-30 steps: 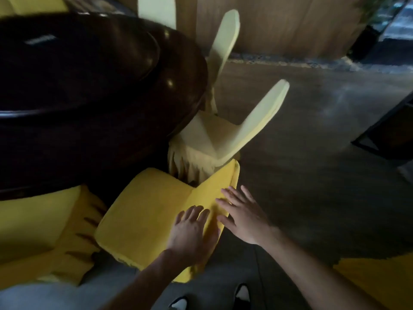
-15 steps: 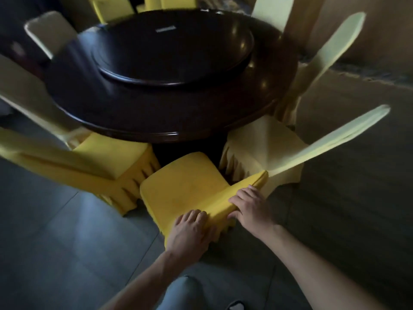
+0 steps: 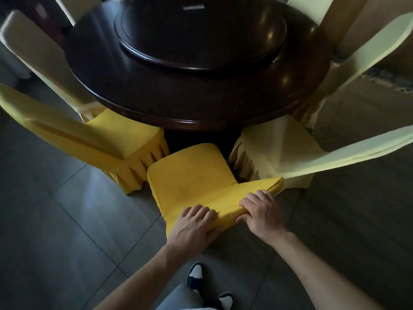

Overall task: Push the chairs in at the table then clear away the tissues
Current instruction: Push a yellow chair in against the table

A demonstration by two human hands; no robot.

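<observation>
A yellow-covered chair [image 3: 190, 175] stands in front of me, its seat short of the edge of the dark round table [image 3: 201, 104]. My left hand [image 3: 192, 229] is closed over the top of the chair's backrest. My right hand [image 3: 261, 211] grips the same backrest further right, fingers over the top and thumb underneath. No tissues are visible on the table.
A yellow chair [image 3: 100, 139] stands at the left and a pale yellow chair [image 3: 290, 148] at the right, both close beside the held chair. More pale chairs [image 3: 357, 52] ring the table. A dark turntable [image 3: 201, 34] sits on the table. Grey floor tiles [image 3: 67, 220] lie around.
The view has swung left and down onto the table. Both hands went from lying flat on the backrest to gripping its top edge, and the chair now faces the table squarely.
</observation>
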